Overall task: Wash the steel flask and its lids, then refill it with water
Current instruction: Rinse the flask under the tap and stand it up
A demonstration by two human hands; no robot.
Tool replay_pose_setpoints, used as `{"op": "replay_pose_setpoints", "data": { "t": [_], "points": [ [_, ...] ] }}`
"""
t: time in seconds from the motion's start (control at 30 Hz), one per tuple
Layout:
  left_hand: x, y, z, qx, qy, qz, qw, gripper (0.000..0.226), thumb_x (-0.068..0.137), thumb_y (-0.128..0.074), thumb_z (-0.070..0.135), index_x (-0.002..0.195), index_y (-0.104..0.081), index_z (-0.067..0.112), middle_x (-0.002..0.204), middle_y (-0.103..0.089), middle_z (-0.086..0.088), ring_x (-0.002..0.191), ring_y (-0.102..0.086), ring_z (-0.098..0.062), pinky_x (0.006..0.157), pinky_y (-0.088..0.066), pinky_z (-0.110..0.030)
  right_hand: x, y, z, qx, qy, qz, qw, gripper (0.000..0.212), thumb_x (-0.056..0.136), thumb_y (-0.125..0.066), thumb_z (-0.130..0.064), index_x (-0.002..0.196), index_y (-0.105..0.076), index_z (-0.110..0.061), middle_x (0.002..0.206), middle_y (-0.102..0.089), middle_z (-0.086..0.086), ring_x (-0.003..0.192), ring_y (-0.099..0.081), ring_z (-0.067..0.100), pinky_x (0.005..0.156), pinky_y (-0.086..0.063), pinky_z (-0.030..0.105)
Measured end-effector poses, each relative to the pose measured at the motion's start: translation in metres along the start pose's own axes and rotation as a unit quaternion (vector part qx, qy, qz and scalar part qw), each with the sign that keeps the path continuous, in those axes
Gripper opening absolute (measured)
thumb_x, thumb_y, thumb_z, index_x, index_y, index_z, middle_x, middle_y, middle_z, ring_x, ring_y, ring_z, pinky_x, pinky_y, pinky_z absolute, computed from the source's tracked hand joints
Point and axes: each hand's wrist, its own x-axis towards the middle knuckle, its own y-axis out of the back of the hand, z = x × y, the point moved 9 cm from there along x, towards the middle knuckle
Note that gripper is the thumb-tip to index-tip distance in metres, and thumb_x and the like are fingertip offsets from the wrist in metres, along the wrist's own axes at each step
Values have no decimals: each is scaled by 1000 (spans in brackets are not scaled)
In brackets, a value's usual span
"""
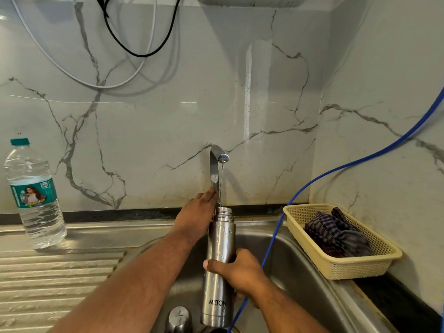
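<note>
My right hand (236, 272) grips the middle of the steel flask (219, 241), which stands upright and open-mouthed over the sink (295, 260). A thin stream of water falls from the curved tap spout (218, 159) into the flask's mouth. My left hand (195, 217) reaches behind the flask to the base of the tap, its fingers curled round something hidden there. A steel lid (179, 319) lies in the sink at the bottom edge of the view.
A clear plastic water bottle (33, 195) stands on the ribbed steel draining board (52, 280) at the left. A yellow basket (341, 267) with a dark striped cloth sits on the right counter. A blue hose (269, 246) runs from the right wall down into the sink.
</note>
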Motion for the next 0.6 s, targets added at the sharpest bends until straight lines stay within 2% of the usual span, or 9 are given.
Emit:
{"op": "replay_pose_setpoints", "data": {
  "t": [0.23,0.3,0.33,0.43,0.47,0.5,0.57,0.6],
  "points": [
    [-11,0,-1,-15,11,-15,1000,94,90,-70,14,163,-12,20,172,-7,-2,155,-19,-23,127,-22,-40,-1,0,-3,9,-2,-3,1000,65,64,-91,-52,115,-62,-24,104,-72,-3,88,-73,14,71,-65,37],
    [-23,9,-1,-70,37,-9,997,85,93,-65,14,162,-16,20,170,-16,-2,154,-24,-22,125,-24,-39,-4,0,-6,19,1,-10,1000,58,67,-90,-50,112,-62,-25,103,-73,-1,88,-74,15,71,-65,39],
    [-30,13,-1,-117,65,-9,991,76,96,-62,16,161,-23,20,167,-26,-2,151,-31,-23,122,-28,-39,-7,0,-9,30,3,-16,999,53,71,-89,-48,109,-62,-26,103,-73,-1,88,-73,16,71,-65,39],
    [-56,22,-2,-265,156,-55,950,40,104,-52,29,143,-50,22,133,-63,-3,119,-59,-19,105,-47,-37,-14,0,-18,72,15,-29,997,46,79,-84,-46,112,-61,-24,103,-73,1,88,-73,16,65,-63,36],
    [-67,22,0,-319,185,-91,925,40,105,-49,40,141,-52,22,126,-66,-2,109,-59,-16,99,-48,-35,-16,2,-21,88,19,-24,996,50,81,-82,-49,118,-61,-22,104,-74,2,89,-73,17,65,-63,36],
    [-79,22,3,-372,215,-139,892,49,103,-47,53,142,-52,22,126,-65,-2,108,-57,-15,96,-47,-35,-15,4,-23,111,20,-18,994,55,82,-80,-51,123,-60,-20,106,-74,3,90,-74,19,68,-64,39],
    [-105,20,14,-431,235,-256,833,66,92,-53,70,142,-49,27,136,-59,-3,116,-56,-20,94,-48,-39,-12,6,-25,171,15,-4,985,62,83,-77,-56,128,-58,-18,108,-74,6,94,-75,23,77,-64,45],
    [-115,21,18,-446,230,-290,815,68,85,-63,70,139,-47,32,135,-59,-1,117,-58,-20,94,-52,-42,-12,8,-26,210,10,2,978,65,82,-76,-57,130,-57,-17,110,-74,7,95,-75,25,81,-64,47]
  ]
}}
